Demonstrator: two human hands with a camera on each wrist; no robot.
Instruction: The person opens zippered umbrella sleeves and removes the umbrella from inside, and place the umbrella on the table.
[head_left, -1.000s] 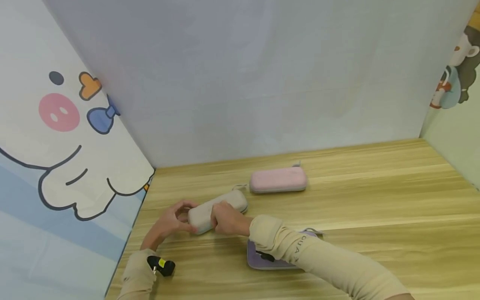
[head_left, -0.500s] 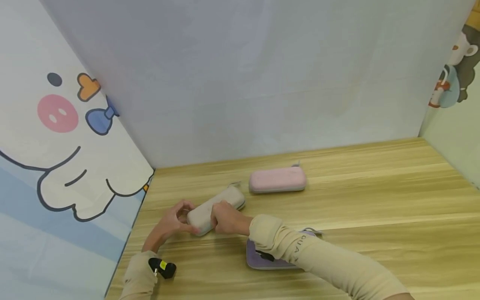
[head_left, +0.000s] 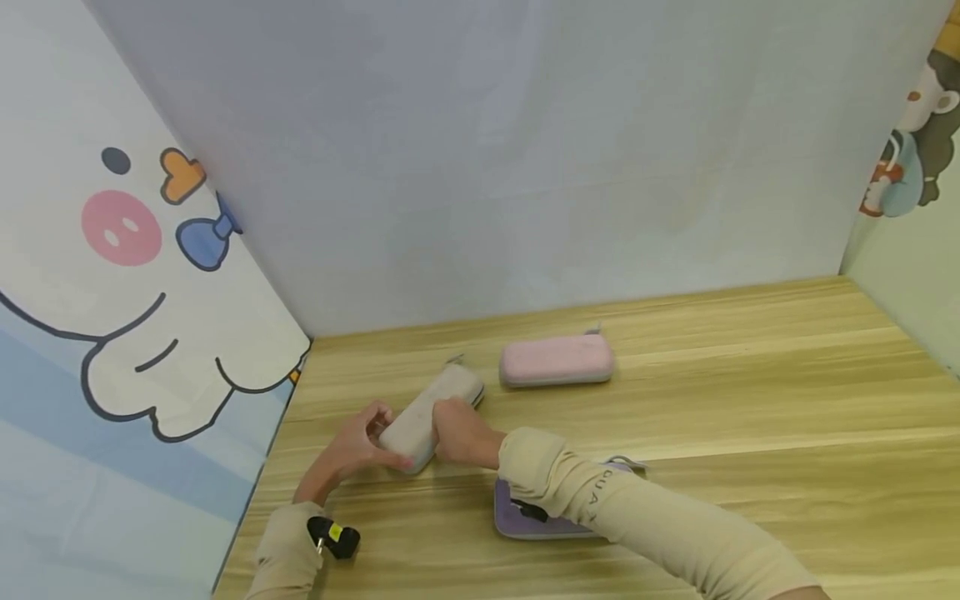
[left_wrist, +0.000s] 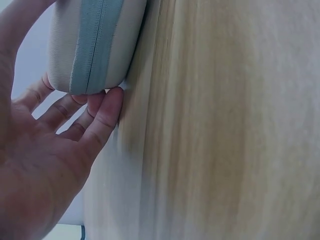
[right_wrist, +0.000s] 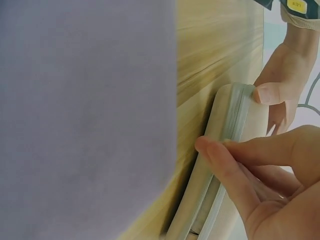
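A cream pencil case [head_left: 452,385] with a pale blue-green zipper band [left_wrist: 95,45] lies slanted on the table. My left hand [head_left: 356,442] grips its near end, the thumb on one side and the fingertips under the end in the left wrist view. At the side of the case, my right hand [head_left: 462,433] pinches at the zipper [right_wrist: 239,112] between thumb and index finger. The zipper pull is mostly hidden by those fingers. Below them in the right wrist view, the seam stands parted in a narrow gap. A grey tab [head_left: 455,358] sticks out at the far end.
Just behind and to the right lies a pink pencil case [head_left: 557,360]. A purple case [head_left: 517,515] sits under my right forearm, partly covered by the sleeve. The wooden table [head_left: 750,400] meets a grey wall [head_left: 570,167] at the back and printed panels at both sides.
The cream pencil case has turned anticlockwise, its far end swinging left and its near end shifting slightly right. My left hand has moved a little right with it; my right hand has shifted slightly right.
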